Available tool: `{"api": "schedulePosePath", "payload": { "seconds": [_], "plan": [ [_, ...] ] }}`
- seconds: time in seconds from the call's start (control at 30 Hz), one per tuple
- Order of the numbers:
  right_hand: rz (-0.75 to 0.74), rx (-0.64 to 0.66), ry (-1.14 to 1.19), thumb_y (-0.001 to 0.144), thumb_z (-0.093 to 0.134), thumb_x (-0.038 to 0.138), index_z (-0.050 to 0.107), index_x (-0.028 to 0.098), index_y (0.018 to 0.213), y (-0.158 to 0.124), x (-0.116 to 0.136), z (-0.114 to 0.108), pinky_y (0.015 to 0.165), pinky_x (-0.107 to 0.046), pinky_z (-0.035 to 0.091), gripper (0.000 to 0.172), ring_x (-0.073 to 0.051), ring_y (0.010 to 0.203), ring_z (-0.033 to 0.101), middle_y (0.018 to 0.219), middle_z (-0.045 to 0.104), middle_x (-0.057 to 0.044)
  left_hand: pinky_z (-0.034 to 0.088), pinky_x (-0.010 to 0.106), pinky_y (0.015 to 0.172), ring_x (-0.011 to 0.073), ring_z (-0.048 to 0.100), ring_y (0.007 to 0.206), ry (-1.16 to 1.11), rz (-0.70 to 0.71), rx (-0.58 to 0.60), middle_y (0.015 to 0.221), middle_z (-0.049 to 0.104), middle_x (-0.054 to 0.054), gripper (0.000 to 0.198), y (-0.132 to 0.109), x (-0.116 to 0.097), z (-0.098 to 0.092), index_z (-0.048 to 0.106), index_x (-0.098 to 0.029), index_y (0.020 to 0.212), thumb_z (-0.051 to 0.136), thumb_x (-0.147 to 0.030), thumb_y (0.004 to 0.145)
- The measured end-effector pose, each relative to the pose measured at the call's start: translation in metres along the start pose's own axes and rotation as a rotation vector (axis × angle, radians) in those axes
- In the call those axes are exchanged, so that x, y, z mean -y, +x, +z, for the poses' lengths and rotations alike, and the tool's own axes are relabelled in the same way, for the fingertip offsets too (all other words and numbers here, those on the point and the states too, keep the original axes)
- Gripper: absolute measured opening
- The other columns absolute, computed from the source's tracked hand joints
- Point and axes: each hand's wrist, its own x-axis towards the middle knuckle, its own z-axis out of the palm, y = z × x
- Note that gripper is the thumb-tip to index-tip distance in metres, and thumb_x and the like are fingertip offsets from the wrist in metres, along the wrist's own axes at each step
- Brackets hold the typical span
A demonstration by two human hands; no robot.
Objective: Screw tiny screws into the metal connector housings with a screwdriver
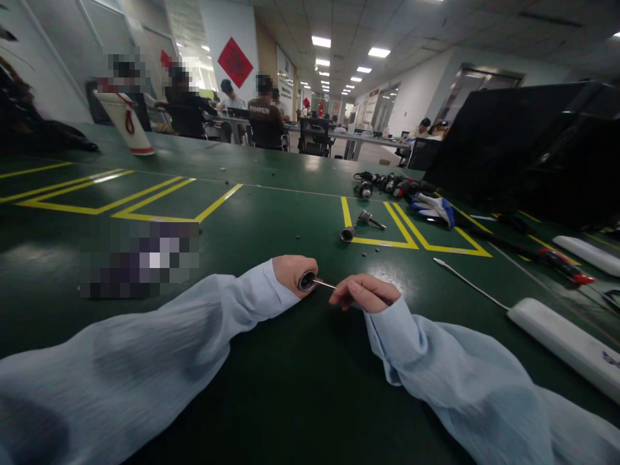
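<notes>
My left hand (294, 271) is closed round a dark hollow cylindrical part (307, 280), its round open end with a metal rim facing right. My right hand (364, 292) is pinched on a thin metal rod (325, 284). The rod's far tip reaches the mouth of the cylindrical part; whether it touches inside, I cannot tell. The rod's other end is hidden in my right fingers. Beyond my hands lie a short dark hollow metal cup (347, 234) and a metal piece with a thin shaft (371, 220). Small nut-like bits (364, 254) lie nearer.
On the green table (290, 400) are yellow tape outlines, a blurred-out object (145, 261) at left and a tall cup (126, 123). Right of my hands lie a white cable (472, 284), a white power strip (562, 339), gloves (433, 210), dark tools (375, 183) and a black monitor (527, 148).
</notes>
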Motion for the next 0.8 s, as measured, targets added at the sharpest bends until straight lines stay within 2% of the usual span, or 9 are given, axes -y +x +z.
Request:
{"api": "schedulePosePath", "payload": {
  "seconds": [0.1,0.27,0.4,0.67,0.8],
  "plan": [
    [0.006,0.000,-0.017,0.082,0.047,0.027,0.064,0.015,0.075,-0.0001,0.0004,0.0014,0.054,-0.020,0.048,0.022,-0.009,0.062,0.059,0.070,0.066,-0.004,0.037,0.018,0.051,0.0093,0.049,0.054,-0.031,0.022,-0.015,0.058,0.054,-0.001,0.018,-0.0003,-0.0003,-0.0007,0.052,-0.016,0.063,0.047,-0.030,0.073],
    [-0.025,0.044,0.017,0.081,0.047,0.030,0.064,0.016,0.073,-0.0004,-0.0004,0.0009,0.055,-0.021,0.048,0.023,-0.011,0.064,0.060,0.068,0.066,-0.004,0.035,0.017,0.048,0.0073,0.047,0.049,-0.132,0.036,-0.103,0.054,0.051,-0.002,0.023,-0.0006,0.0002,0.0005,0.049,-0.015,0.060,0.050,-0.034,0.072],
    [-0.057,0.020,0.006,0.081,0.048,0.031,0.064,0.016,0.074,0.0001,0.0002,0.0015,0.053,-0.022,0.048,0.023,-0.011,0.063,0.059,0.069,0.065,-0.004,0.036,0.017,0.047,0.0068,0.047,0.049,-0.162,0.044,-0.147,0.054,0.052,-0.003,0.020,-0.0008,0.0019,0.0020,0.049,-0.015,0.060,0.055,-0.032,0.070],
    [0.005,0.005,0.029,0.080,0.049,0.033,0.063,0.017,0.076,0.0014,-0.0025,0.0061,0.053,-0.024,0.048,0.022,-0.011,0.060,0.057,0.076,0.067,-0.005,0.036,0.016,0.046,0.0064,0.047,0.048,-0.227,0.075,-0.200,0.053,0.051,-0.003,0.015,-0.0020,0.0015,0.0012,0.049,-0.015,0.060,0.056,-0.026,0.068],
    [0.037,0.006,0.135,0.080,0.050,0.034,0.063,0.017,0.077,0.0024,-0.0055,0.0071,0.053,-0.024,0.048,0.022,-0.014,0.068,0.059,0.078,0.067,-0.006,0.035,0.017,0.045,0.0059,0.045,0.046,-0.267,0.060,-0.242,0.051,0.050,-0.004,0.017,-0.0020,0.0011,0.0010,0.047,-0.015,0.058,0.057,-0.026,0.067]
  ]
}}
